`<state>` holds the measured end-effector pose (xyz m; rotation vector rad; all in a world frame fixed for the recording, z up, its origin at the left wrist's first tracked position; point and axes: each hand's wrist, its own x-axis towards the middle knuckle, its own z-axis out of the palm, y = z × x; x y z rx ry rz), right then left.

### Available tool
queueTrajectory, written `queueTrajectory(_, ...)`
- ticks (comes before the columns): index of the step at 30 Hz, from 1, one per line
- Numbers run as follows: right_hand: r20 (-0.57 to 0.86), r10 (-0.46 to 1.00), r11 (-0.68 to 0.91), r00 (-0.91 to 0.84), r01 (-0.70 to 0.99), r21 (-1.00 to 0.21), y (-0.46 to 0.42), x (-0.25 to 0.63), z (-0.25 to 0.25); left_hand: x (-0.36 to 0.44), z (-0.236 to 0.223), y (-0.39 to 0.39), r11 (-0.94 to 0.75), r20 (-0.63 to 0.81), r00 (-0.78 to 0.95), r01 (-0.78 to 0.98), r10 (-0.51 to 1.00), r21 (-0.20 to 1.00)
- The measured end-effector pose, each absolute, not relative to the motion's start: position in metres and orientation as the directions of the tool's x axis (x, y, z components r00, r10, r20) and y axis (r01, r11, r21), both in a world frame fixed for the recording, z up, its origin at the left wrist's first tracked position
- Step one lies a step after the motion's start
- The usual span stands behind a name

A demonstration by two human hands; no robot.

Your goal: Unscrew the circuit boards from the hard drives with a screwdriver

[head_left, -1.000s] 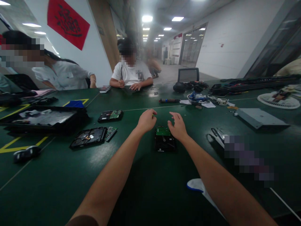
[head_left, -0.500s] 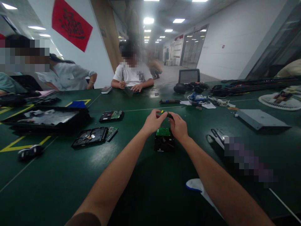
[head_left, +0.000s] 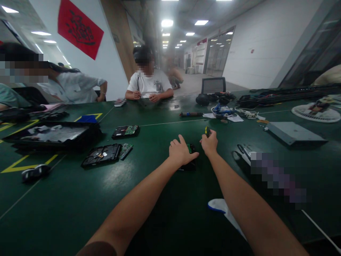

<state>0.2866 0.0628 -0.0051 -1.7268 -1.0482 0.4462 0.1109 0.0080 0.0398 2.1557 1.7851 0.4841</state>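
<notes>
A hard drive [head_left: 190, 165] with a green circuit board lies on the table in front of me. Over it is my left hand [head_left: 180, 153], fingers spread and thumb stretched to the right, hiding much of the drive. Whether the palm touches it I cannot tell. Just right of the drive, my right hand [head_left: 209, 143] is closed around a yellow-and-black tool [head_left: 207, 131] that looks like a screwdriver. Its yellow end points up; the rest is hidden by the fingers.
Left of me lie an opened hard drive [head_left: 102, 155], a loose circuit board [head_left: 126, 151], another drive [head_left: 125, 131] and a black tray [head_left: 50, 137]. To the right are a grey metal box [head_left: 295, 133] and a white-and-blue glove [head_left: 218, 204]. A person [head_left: 149, 85] sits opposite.
My hands were together above the drive, both at the tool. They have parted: the right hand moved right with the tool, and the left came down over the drive, fingers opened.
</notes>
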Motion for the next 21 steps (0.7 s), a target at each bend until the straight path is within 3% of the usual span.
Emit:
queueTrajectory(7,0.201,0.79,-0.192,0.579,0.546,-0.816,0.069,0.282,0.001,0.109,0.044,0.007,-0.209,0.043,0.206,0.918,0.978,0.338)
queueTrajectory(14,0.169,0.866,-0.212,0.471,0.651,-0.729,0.069,0.278,0.005,0.076,0.045,-0.005,-0.259,-0.021,0.28,0.914,0.96,0.313)
queueTrajectory(21,0.271,0.915,-0.079,0.298,0.792,-0.605,0.067,0.277,0.003,0.002,0.045,-0.045,-0.236,-0.024,0.259,0.911,0.966,0.337)
